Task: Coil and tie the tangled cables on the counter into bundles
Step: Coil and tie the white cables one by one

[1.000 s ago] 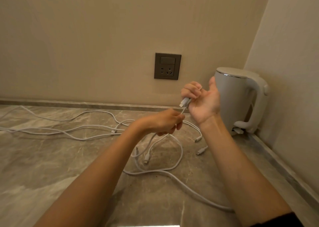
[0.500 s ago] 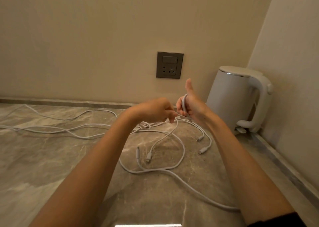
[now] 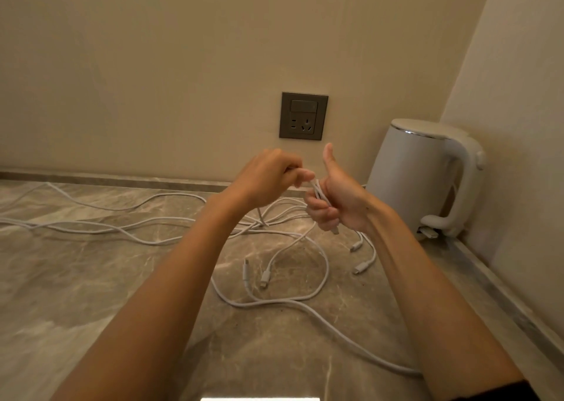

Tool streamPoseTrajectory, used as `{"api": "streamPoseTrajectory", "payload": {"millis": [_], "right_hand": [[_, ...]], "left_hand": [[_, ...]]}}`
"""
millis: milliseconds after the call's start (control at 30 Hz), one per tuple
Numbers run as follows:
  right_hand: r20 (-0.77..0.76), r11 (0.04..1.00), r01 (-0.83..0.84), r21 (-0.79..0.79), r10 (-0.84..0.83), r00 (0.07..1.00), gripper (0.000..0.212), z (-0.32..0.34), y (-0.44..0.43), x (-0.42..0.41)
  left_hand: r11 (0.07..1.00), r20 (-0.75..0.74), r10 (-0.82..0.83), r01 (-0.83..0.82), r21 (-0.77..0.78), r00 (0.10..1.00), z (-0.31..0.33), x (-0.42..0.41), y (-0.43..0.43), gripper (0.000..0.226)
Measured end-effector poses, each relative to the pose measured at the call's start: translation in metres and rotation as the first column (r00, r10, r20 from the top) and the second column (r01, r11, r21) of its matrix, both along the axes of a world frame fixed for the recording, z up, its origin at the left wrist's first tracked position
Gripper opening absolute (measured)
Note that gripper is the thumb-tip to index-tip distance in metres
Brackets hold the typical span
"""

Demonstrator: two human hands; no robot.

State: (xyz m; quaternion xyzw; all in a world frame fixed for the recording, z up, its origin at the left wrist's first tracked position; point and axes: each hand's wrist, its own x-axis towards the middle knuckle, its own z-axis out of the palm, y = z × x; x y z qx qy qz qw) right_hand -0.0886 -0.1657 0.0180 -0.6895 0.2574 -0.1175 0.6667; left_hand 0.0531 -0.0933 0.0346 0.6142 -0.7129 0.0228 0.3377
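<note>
With the right hand (image 3: 343,208) curled round loops of white cable (image 3: 319,191), the left hand (image 3: 268,175), pinching the strand, should lay each wrap evenly.

A marbled grey counter (image 3: 91,278) bears tangled white cables (image 3: 245,274) and a white kettle (image 3: 409,181).

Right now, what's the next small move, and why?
Probably the left hand should carry its pinched cable round the right hand for another loop: only a few turns sit there, and much of it lies loose on the counter.
</note>
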Motion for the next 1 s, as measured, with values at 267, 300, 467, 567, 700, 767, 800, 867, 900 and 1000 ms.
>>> {"api": "streamPoseTrajectory", "payload": {"millis": [267,300,467,567,700,767,800,867,900,1000], "right_hand": [[0.419,0.808,-0.443,0.389,0.274,0.866,0.081,-0.006,-0.002,0.006],[0.462,0.775,-0.489,0.401,0.289,0.838,0.079,-0.007,-0.002,0.007],[0.630,0.648,-0.610,0.456,0.249,0.735,0.079,-0.016,-0.001,0.012],[0.485,0.849,-0.318,0.423,0.084,0.870,0.086,-0.010,-0.002,0.009],[0.338,0.869,0.184,0.459,-0.362,0.869,0.083,-0.004,0.000,0.011],[0.340,0.770,0.291,0.568,-0.542,0.769,0.082,-0.006,0.001,0.018],[0.349,0.718,0.330,0.613,-0.621,0.702,0.082,-0.007,0.002,0.022],[0.380,0.631,0.384,0.675,-0.742,0.552,0.081,-0.008,0.003,0.027],[0.396,0.602,0.406,0.688,-0.780,0.485,0.080,-0.008,0.003,0.028],[0.430,0.568,0.392,0.724,-0.816,0.387,0.078,-0.009,0.006,0.031]], "left_hand": [[0.976,-0.329,-0.108,0.163,0.144,0.938,-0.011,-0.013,-0.002,0.037],[0.965,-0.409,-0.126,0.207,0.159,0.904,-0.013,-0.014,-0.001,0.037],[0.939,-0.588,-0.158,0.304,0.158,0.793,-0.019,-0.020,-0.001,0.039],[0.974,-0.589,-0.144,0.218,0.057,0.795,-0.020,-0.024,-0.003,0.038],[0.994,-0.564,-0.084,0.107,0.009,0.821,-0.019,-0.029,-0.007,0.040],[0.999,-0.554,-0.032,0.032,-0.009,0.832,-0.022,-0.034,-0.010,0.043],[1.000,-0.552,0.002,-0.016,-0.021,0.834,-0.024,-0.037,-0.012,0.045],[0.994,-0.579,0.065,-0.102,-0.031,0.813,-0.029,-0.041,-0.015,0.048],[0.990,-0.597,0.094,-0.139,-0.029,0.796,-0.031,-0.044,-0.016,0.049],[0.972,-0.633,0.173,-0.233,-0.011,0.754,-0.038,-0.053,-0.019,0.047]]}}
